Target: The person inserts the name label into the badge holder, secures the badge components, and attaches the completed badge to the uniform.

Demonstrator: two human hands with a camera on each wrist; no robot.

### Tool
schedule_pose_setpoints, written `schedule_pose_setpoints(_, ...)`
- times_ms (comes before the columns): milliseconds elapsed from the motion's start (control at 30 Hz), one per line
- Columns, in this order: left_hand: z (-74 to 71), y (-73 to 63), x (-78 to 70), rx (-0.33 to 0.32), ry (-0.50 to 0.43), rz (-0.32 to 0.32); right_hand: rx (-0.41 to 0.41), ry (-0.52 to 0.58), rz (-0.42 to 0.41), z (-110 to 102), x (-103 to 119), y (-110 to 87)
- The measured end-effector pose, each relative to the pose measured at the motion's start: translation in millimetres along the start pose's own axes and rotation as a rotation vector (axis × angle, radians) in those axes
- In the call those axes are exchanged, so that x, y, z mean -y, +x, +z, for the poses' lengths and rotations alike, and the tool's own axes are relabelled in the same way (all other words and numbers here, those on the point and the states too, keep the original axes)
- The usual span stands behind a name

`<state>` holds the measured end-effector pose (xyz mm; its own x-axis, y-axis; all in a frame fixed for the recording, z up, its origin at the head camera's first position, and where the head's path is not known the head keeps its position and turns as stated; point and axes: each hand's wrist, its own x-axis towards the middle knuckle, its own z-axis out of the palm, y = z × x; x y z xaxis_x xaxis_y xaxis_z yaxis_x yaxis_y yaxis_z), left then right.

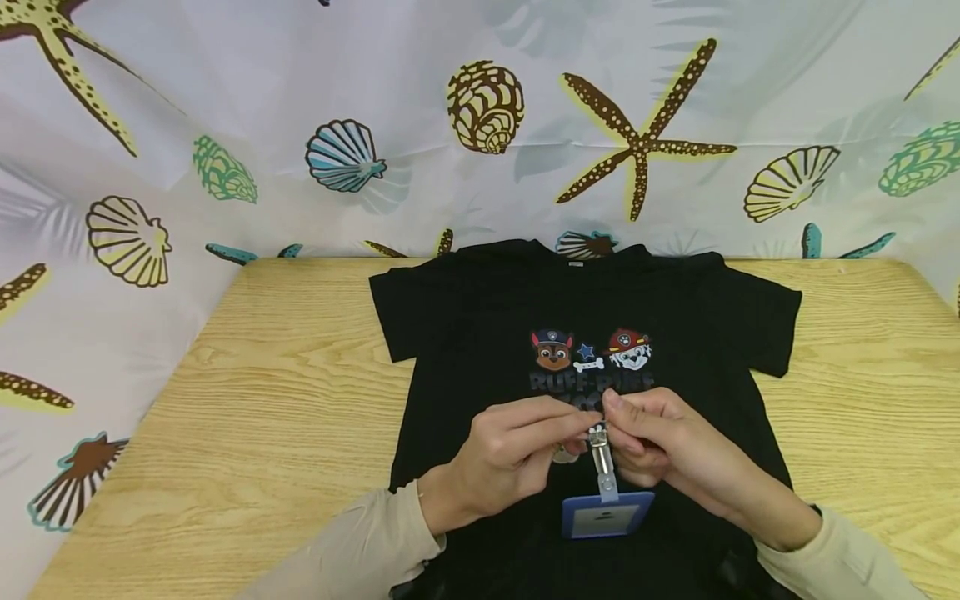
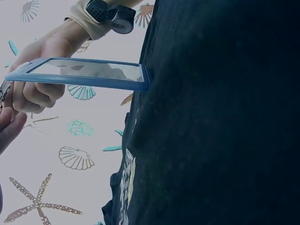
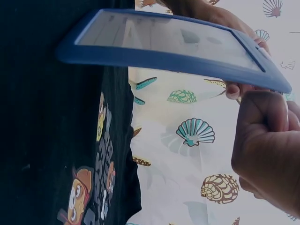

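Both hands meet over the lower chest of a black T-shirt [image 1: 465,400] with a cartoon dog print [image 1: 592,354]. Thumb and fingers of my left hand [image 1: 517,454] pinch the top of a metal badge clip [image 1: 601,450] from the left. From the right, my right hand [image 1: 667,433] grips the same clip top with thumb and curled fingers. A blue-framed badge holder [image 1: 568,518] hangs below the clip on a clear strap [image 1: 608,490]. In the right wrist view the holder [image 3: 140,58] is seen edge-on, above the right hand's curled fingers. Fingertips hide the clip's upper end.
The shirt lies spread on a wood-grain table [image 1: 285,400], collar toward the back. A white cloth [image 1: 420,50] with shells and starfish hangs behind the table and along its left side. Light sleeves [image 1: 367,542] cover the forearms. A black wrist camera [image 2: 110,16] sits on the right cuff.
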<state>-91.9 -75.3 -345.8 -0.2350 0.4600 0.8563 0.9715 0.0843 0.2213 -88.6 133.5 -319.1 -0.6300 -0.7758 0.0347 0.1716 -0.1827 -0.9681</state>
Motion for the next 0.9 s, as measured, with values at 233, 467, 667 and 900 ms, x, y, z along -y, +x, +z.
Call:
schedule_pose_setpoints(233, 0.6, -0.6, 0.5, -0.014, -0.014, -0.020, 0.032, 0.092, 0.010, -0.6, -2.3, 0.7)
schedule_pose_setpoints(467, 0.5, -1.6, -0.9, -0.023, -0.060, -0.094, 0.035, 0.114, 0.025, -1.0, -3.7, 1.8)
schedule_pose_setpoints(667, -0.2, -1.3, -1.2, -0.028, -0.079, -0.114, 0.040, 0.117, 0.030, -1.1, -3.4, 1.9)
schedule_pose_setpoints(900, -0.1, -2.6, -0.3, -0.051, -0.088, -0.154, 0.011, 0.064, 0.008, -0.8, -4.2, 2.0)
